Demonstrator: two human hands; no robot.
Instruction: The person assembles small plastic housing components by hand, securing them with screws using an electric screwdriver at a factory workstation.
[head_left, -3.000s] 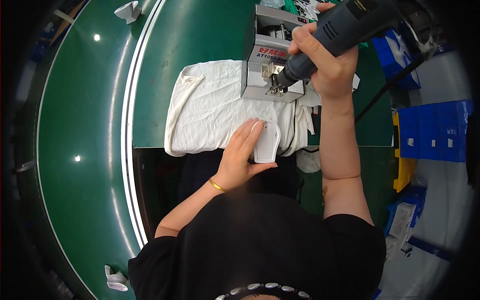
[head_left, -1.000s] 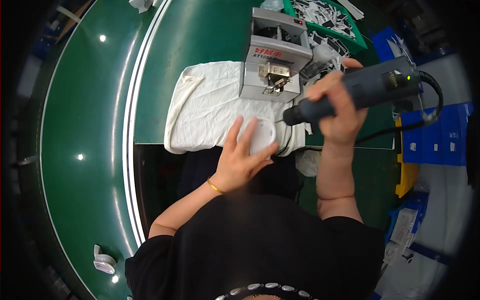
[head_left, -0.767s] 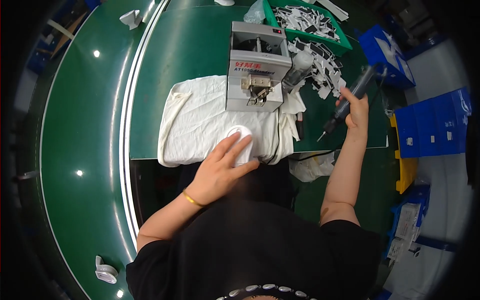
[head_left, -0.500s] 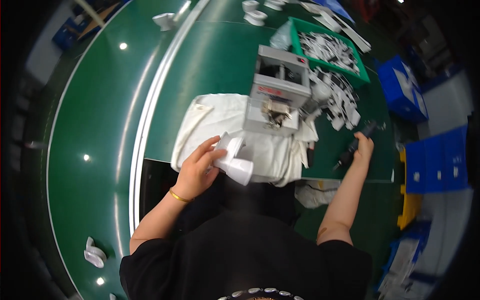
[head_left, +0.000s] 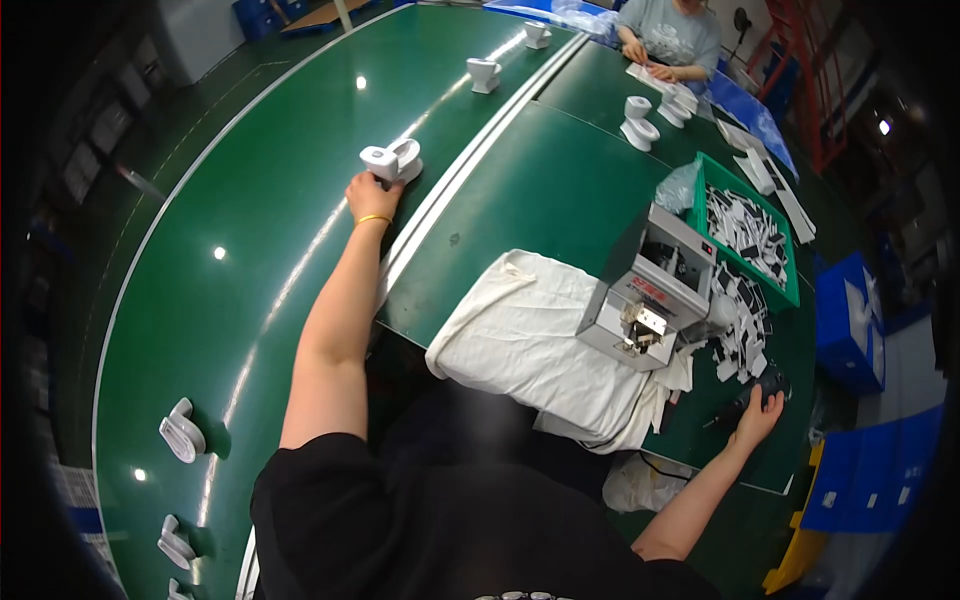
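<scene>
Out over the green belt on the left, my left hand (head_left: 368, 200) has its fingers closed on a small white model toilet (head_left: 402, 160). The toilet is upright, on or just above the belt surface; the exact contact is hidden. My right hand (head_left: 760, 418) is at the right side of the table, its fingers around a black electric screwdriver (head_left: 738, 405) that lies low over the tabletop. Between my hands, a folded white cloth (head_left: 520, 345) covers the table's near edge. A grey metal feeder machine (head_left: 650, 295) stands at the cloth's right end.
A green bin (head_left: 795, 270) of black-and-white pieces stands behind the machine, with a loose heap (head_left: 740, 330) beside it. More model toilets (head_left: 183, 432) sit along the belt (head_left: 270, 200) and a white toilet (head_left: 638, 124) farther back. Another person (head_left: 670, 40) works at the far end.
My left hand has carried the white model toilet from over the cloth, leftward and forward to the belt. My right hand stays at the screwdriver. The view has swung, bringing another person into sight.
</scene>
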